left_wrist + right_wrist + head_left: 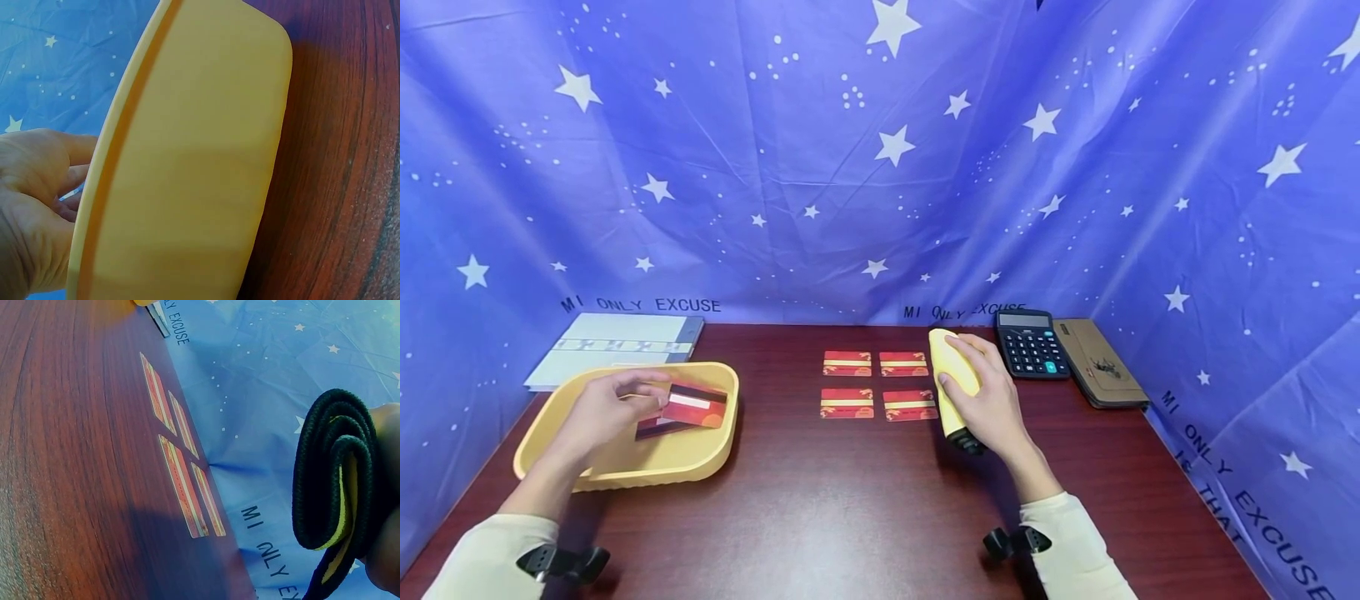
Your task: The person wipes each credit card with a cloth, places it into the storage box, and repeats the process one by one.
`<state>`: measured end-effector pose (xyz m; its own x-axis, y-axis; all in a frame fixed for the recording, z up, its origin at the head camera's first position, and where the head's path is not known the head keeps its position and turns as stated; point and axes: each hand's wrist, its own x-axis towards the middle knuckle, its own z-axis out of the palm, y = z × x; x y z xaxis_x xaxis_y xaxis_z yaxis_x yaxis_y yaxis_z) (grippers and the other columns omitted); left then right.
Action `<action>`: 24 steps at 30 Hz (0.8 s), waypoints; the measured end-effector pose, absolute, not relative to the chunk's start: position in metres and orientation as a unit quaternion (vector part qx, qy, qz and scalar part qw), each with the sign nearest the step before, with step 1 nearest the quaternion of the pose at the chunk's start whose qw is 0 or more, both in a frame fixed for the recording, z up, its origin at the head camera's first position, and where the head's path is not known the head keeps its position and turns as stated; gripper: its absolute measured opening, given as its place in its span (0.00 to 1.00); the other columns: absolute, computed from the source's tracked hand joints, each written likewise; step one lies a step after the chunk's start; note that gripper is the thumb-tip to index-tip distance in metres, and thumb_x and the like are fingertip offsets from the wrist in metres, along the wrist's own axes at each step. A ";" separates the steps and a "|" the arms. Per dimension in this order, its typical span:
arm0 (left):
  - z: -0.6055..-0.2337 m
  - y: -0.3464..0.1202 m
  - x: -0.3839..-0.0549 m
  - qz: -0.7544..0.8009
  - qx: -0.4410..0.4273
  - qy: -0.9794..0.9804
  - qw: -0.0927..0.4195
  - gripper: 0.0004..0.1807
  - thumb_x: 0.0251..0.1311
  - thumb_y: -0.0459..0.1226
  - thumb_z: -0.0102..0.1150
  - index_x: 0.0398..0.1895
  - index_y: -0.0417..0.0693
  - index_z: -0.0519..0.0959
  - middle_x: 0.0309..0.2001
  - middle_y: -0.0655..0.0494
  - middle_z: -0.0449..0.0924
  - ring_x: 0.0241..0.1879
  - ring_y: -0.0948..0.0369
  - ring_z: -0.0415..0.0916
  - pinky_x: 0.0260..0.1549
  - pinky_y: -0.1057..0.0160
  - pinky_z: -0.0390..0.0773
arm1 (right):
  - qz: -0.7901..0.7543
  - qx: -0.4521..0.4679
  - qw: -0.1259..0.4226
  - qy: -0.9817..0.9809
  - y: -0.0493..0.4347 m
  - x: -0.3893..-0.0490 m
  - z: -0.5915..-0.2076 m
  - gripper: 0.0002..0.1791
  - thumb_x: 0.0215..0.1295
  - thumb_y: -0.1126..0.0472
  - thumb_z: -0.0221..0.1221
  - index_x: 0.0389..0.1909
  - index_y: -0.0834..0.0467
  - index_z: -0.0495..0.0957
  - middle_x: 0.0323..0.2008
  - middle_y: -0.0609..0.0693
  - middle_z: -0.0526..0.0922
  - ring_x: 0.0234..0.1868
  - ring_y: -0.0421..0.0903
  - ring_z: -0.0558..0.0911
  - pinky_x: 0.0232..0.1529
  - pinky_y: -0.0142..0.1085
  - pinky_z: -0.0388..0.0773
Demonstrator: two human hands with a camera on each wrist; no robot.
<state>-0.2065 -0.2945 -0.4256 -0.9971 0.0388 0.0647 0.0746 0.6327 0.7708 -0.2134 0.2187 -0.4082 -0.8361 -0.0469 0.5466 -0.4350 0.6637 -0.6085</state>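
Note:
My left hand [613, 408] reaches into a yellow basket [728, 442], its thumb and fingertips at the left edge of a red card [696, 407] that they appear to pinch. Part of another red card [651, 428] lies beneath, on the basket floor. The basket wall [187, 156] hides those fingertips in the left wrist view. My right hand [988, 396] grips a folded cloth [951, 375], yellow outside; its black, layered end [331, 469] shows in the right wrist view. Left of the cloth, red cards with yellow stripes [847, 403] lie in two rows on the table.
A black calculator [1033, 346] and a brown notebook [1097, 362] lie at the back right. Behind the basket is a white-and-grey book [617, 333]. A blue star-printed curtain [820, 167] hangs along the back and sides of the dark wooden table [820, 517].

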 end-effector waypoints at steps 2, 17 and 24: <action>-0.426 -0.294 -0.206 -0.430 -0.030 -0.902 0.021 0.21 0.66 0.34 0.65 0.61 0.34 0.79 0.41 0.46 0.90 0.33 0.74 0.84 0.35 0.78 0.80 | 0.386 0.138 0.252 -0.877 0.219 -0.214 -0.408 0.32 0.60 0.62 0.71 0.67 0.49 0.79 0.66 0.52 0.76 0.63 0.52 0.76 0.57 0.42 0.74; -0.419 -0.286 -0.204 -0.460 -0.033 -0.887 0.012 0.23 0.69 0.36 0.64 0.62 0.32 0.78 0.49 0.38 0.87 0.38 0.78 0.82 0.39 0.80 0.83 | 0.377 0.132 0.252 -0.881 0.225 -0.213 -0.408 0.31 0.61 0.62 0.71 0.67 0.50 0.78 0.66 0.55 0.76 0.64 0.54 0.75 0.61 0.50 0.75; -0.402 -0.251 -0.202 -0.484 -0.084 -0.870 0.044 0.20 0.67 0.34 0.66 0.59 0.34 0.80 0.50 0.36 0.86 0.40 0.77 0.83 0.41 0.79 0.84 | 0.377 0.124 0.251 -0.883 0.230 -0.211 -0.407 0.31 0.61 0.62 0.71 0.67 0.50 0.78 0.66 0.54 0.75 0.64 0.54 0.76 0.58 0.47 0.74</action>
